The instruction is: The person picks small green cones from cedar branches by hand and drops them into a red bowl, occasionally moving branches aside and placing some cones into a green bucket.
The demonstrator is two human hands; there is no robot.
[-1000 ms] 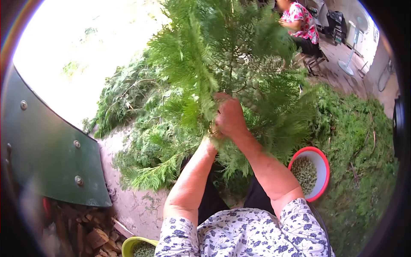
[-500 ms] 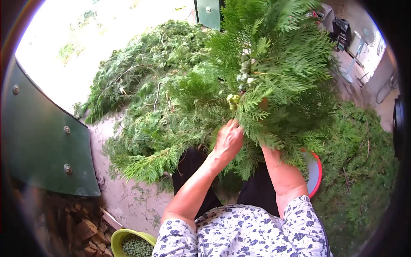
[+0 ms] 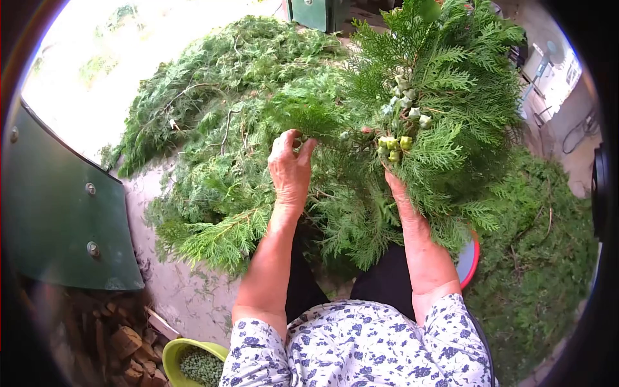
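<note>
A large leafy green branch [image 3: 451, 97] rises in front of me, bearing pale and yellow-green cones [image 3: 394, 147] near its middle. My right hand [image 3: 394, 182] is at the branch's lower part, its fingers mostly hidden by foliage, and the branch leans over that forearm. To the left of the cones, my left hand [image 3: 292, 166] is raised at a feathery sprig, thumb and index finger apart with a gap between them. Nothing shows inside its grasp.
A heap of cut branches [image 3: 193, 97] lies ahead and left, with more greenery [image 3: 541, 258] at right. A yellow-green bucket [image 3: 173, 361] holds small green cones. Firewood [image 3: 126, 342], a green metal panel [image 3: 64, 206] and a red-rimmed basin [image 3: 475, 258] are nearby.
My left hand has moved left and up, away from the cones, and its fingers have parted. The branch has shifted slightly right, showing more cones.
</note>
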